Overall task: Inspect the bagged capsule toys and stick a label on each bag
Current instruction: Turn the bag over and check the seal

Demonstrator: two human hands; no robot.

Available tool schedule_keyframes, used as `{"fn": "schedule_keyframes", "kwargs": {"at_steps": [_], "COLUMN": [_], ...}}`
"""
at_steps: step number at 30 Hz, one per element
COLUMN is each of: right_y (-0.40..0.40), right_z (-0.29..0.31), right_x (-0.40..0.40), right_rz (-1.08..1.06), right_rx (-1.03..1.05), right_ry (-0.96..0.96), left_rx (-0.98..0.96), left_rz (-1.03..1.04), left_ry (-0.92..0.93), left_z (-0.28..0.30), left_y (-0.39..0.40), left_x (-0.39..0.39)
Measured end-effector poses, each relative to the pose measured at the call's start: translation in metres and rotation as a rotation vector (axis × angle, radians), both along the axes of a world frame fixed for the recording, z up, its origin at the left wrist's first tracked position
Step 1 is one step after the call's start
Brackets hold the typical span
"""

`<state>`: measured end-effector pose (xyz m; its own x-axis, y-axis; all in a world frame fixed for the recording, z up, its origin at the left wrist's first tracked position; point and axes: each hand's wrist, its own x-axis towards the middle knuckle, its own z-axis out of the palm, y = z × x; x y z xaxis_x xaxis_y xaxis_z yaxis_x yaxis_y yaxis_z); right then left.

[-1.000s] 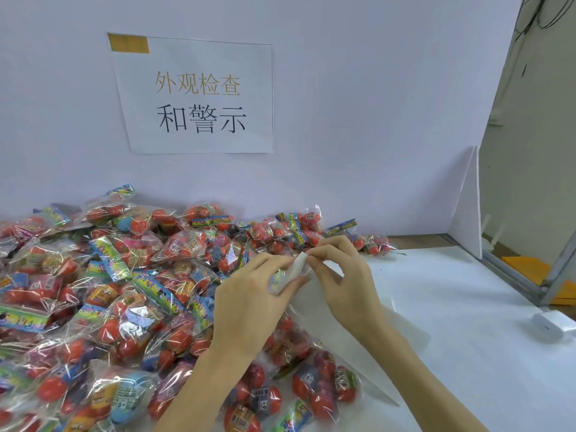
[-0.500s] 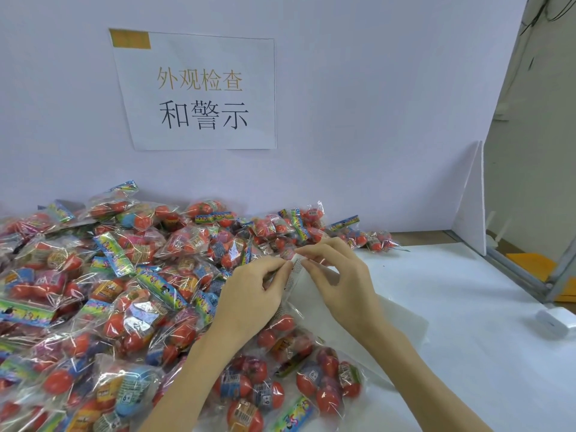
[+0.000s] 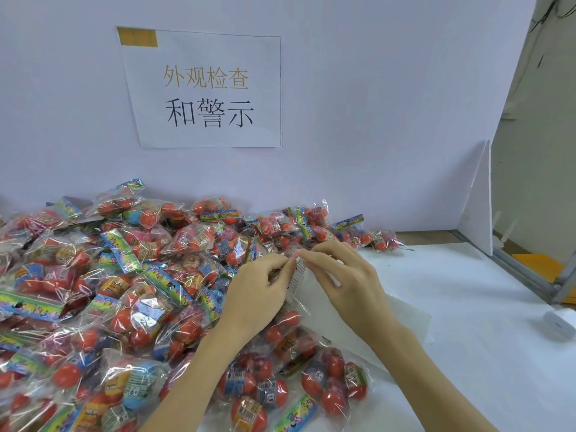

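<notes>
Since a second ago, both my hands have drifted a little up and away from me, and the white strip between them has turned from a folded lump to a narrow upright sliver. My left hand (image 3: pixel 255 294) and my right hand (image 3: pixel 346 282) meet fingertip to fingertip above the near edge of the pile of bagged capsule toys (image 3: pixel 124 275). Both pinch the label (image 3: pixel 300 269), a small printed strip whose long axis runs from my fingertips down toward me, tilted slightly left. My left thumb and forefinger hold its left edge, and my right fingers (image 3: pixel 314 255) hold its top. Whether it is peeled free of its backing I cannot tell. A white sheet (image 3: pixel 402 313) lies on the counter (image 3: pixel 467 369) under my right wrist. Directly below the label sits a bag (image 3: pixel 290 319) of red capsules, nearer my left hand. I judge the label must travel straight down to it.
</notes>
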<state>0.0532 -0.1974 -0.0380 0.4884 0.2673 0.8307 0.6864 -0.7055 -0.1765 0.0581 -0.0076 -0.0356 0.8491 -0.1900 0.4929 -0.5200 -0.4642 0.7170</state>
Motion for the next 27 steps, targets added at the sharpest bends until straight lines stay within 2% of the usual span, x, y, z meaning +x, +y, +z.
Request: {"fn": "schedule_keyframes", "kwargs": {"at_steps": [15, 22, 27], "right_y": [-0.009, 0.000, 0.003], "right_z": [0.000, -0.001, 0.002], "right_x": [0.004, 0.002, -0.002], "right_rz": [0.076, 0.063, 0.059], "right_rx": [-0.061, 0.032, 0.005], "right_ry": [-0.030, -0.016, -0.014], "left_rx": [-0.051, -0.033, -0.111], "left_rz": [-0.009, -0.018, -0.049], "left_ry": [0.083, 0.095, 0.238], "left_z": [0.001, 0.004, 0.007], "left_y": [0.000, -0.001, 0.002], "left_x": [0.003, 0.002, 0.002]}}
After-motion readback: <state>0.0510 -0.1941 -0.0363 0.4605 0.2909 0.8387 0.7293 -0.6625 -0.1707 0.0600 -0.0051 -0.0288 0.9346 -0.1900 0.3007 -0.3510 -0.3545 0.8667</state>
